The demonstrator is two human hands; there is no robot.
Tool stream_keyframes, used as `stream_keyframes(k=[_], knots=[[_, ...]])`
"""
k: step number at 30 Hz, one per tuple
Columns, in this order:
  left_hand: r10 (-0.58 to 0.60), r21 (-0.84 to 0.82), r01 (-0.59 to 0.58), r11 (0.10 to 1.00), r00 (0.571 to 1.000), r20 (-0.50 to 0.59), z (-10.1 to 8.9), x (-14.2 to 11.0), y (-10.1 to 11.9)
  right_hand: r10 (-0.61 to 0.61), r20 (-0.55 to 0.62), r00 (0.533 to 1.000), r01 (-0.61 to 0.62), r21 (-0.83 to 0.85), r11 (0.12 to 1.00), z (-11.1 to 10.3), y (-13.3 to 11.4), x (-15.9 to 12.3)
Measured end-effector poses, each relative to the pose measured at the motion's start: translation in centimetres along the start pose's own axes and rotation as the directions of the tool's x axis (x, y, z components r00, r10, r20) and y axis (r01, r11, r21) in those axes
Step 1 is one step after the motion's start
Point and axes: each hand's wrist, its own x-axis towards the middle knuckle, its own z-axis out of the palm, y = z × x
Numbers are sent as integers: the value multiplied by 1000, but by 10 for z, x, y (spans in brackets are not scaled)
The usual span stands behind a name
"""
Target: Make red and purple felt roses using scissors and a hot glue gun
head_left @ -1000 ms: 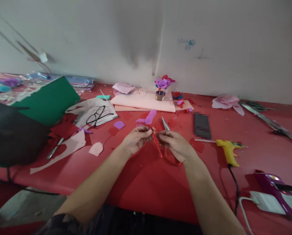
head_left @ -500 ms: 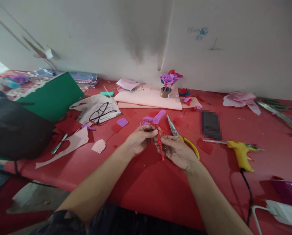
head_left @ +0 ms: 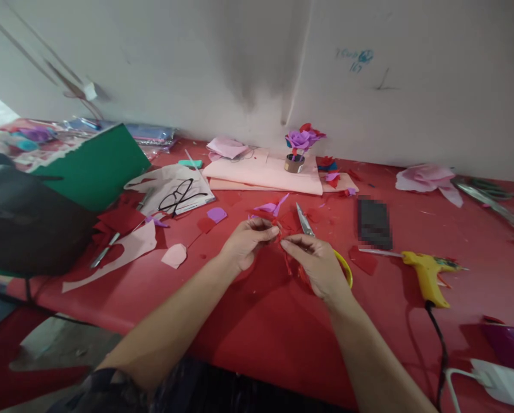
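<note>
The purple petal piece [head_left: 272, 208], at 12 o'clock from the fingertips of the left hand [head_left: 246, 244], presents a narrower profile than half a second ago, indicating rotation while the left fingers grip its base. The right hand [head_left: 319, 265] has changed from a loose curl to a pinch, apparently closed on the red strip [head_left: 288, 265] hanging toward 5 o'clock; this suggests a fresh hold on the strip. The scissors [head_left: 304, 219] sit at 2 o'clock, their handles partly hidden.
</note>
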Motion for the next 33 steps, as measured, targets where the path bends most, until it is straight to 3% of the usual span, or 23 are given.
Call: stream_keyframes(k=[6,13,17,25,28,33], knots=[[37,5,-37,999,998,-56,3,-1,0,-174,-42,984,152,-321,935,2,2,-4],[71,38,-68,997,993,-98,2,0,-4,-529,-33,848,354,-706,613,9,1,-11],[73,57,-67,996,991,-114,1,1,-5,-577,-11,816,355,-779,517,10,5,-10],[71,56,-64,996,990,-124,5,-4,-5,-604,7,797,328,-845,422,15,14,-9],[84,61,-79,995,992,-91,6,-5,-3,-584,-8,812,324,-826,462,15,14,-9],[13,139,-30,990,993,118,0,-5,4,-449,-113,887,285,-630,722,13,7,-9]])
